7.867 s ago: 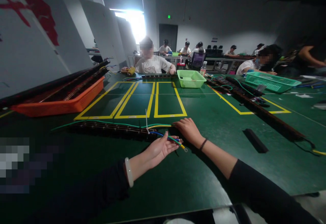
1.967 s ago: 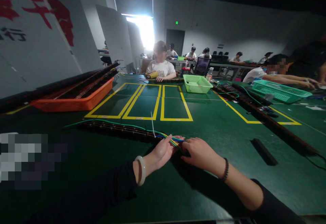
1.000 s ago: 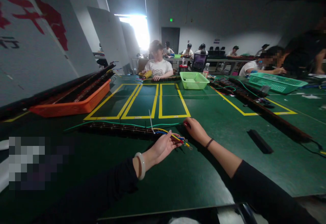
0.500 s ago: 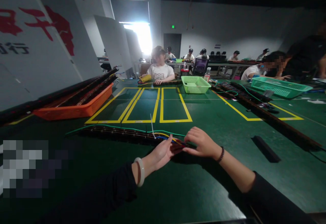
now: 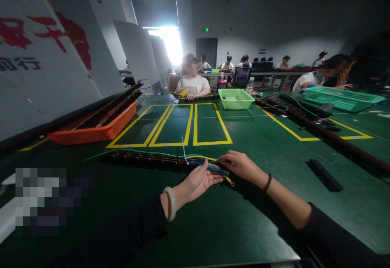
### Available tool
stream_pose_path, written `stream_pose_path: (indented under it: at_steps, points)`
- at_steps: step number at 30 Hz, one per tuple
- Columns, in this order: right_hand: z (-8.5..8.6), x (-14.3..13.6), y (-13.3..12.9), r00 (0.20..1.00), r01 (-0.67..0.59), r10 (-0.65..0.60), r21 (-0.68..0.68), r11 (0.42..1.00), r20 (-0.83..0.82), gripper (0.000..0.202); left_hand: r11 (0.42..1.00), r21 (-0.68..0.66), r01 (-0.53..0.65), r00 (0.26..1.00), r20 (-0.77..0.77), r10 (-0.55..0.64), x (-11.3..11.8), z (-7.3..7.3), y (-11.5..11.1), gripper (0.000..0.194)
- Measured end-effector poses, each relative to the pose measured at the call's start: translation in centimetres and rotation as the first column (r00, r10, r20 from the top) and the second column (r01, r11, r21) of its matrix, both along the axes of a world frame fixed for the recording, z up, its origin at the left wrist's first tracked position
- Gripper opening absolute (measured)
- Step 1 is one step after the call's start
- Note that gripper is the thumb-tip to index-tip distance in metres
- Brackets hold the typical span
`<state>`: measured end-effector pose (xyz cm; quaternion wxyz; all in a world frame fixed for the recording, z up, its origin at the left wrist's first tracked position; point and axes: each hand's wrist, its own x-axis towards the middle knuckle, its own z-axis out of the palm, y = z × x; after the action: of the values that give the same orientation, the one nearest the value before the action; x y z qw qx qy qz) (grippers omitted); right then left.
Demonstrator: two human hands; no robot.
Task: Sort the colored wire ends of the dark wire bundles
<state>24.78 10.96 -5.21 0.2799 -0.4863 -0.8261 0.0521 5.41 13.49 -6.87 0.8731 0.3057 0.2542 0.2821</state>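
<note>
A long dark wire harness [image 5: 146, 157] lies across the green table in front of me, with a green wire along its far side. A white cable tie [image 5: 184, 149] sticks up near its right end. My left hand [image 5: 199, 180] is palm up under the wire ends, its thumb over them. Blue and yellow-green wires with ring terminals [image 5: 232, 183] stick out past its fingers. My right hand [image 5: 242, 167] pinches a green wire end just to the right, fingertips pressed together.
An orange basket [image 5: 122, 125] with dark harnesses stands at the left. Yellow tape frames [image 5: 170, 143] mark the table. Beyond are a light green basket [image 5: 235, 100] and a seated person [image 5: 192, 83]. At the right lie a long harness [image 5: 344, 146], a black strip [image 5: 324, 174] and a green basket [image 5: 344, 99].
My left fingers have straightened beneath the wires, and the ring terminals now show. My right hand has moved slightly right and up, holding a green wire end apart from the others.
</note>
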Motion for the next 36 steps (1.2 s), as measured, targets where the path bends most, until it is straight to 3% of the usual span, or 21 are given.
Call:
stream_pose_path:
  at_steps: [4,8,12,15,18,21,26,32,36]
  points:
    - [-1.1,0.3,0.9,0.996,-0.052,0.055,-0.041,0.998,0.072,0.020,0.999,-0.033,0.031,1.000,0.004,-0.031,-0.1,0.1,0.1,0.037]
    - [-1.5,0.2,1.1,0.976,-0.067,0.063,0.010,0.998,0.209,0.020,0.998,-0.050,0.033,0.999,0.019,-0.032,-0.1,-0.1,0.3,0.034]
    - [-0.3,0.3,0.3,0.987,-0.033,0.010,0.139,0.990,0.163,0.023,0.998,-0.050,0.025,0.999,0.026,-0.023,-0.2,-0.2,0.3,0.034]
    - [0.8,0.5,-0.6,0.988,-0.112,0.085,0.221,0.969,0.130,0.030,0.998,-0.059,0.037,0.999,0.020,-0.036,-0.3,-0.1,0.2,0.036]
    - [1.6,0.2,-1.4,0.955,-0.240,0.187,0.234,0.942,0.229,0.035,0.996,-0.065,0.069,0.997,0.032,-0.067,-0.3,0.0,0.3,0.041]
    - [1.9,-0.2,-1.7,0.918,-0.285,0.213,0.182,0.941,0.333,0.036,0.994,-0.078,0.072,0.996,0.049,-0.069,-0.3,-0.2,0.4,0.043]
    - [2.1,-0.6,-1.7,0.892,-0.192,0.141,0.079,0.978,0.429,0.015,0.996,-0.082,0.032,0.997,0.076,-0.025,-0.2,-0.3,0.5,0.041]
    - [2.3,0.0,-1.4,0.889,-0.096,0.087,-0.003,0.995,0.449,0.025,0.998,-0.059,0.011,0.996,0.092,-0.005,-0.1,-0.3,0.5,0.038]
    - [2.1,0.9,-0.8,0.861,-0.088,0.051,0.049,0.995,0.507,0.027,0.998,-0.023,0.062,0.995,0.076,-0.060,-0.1,-0.6,0.8,0.045]
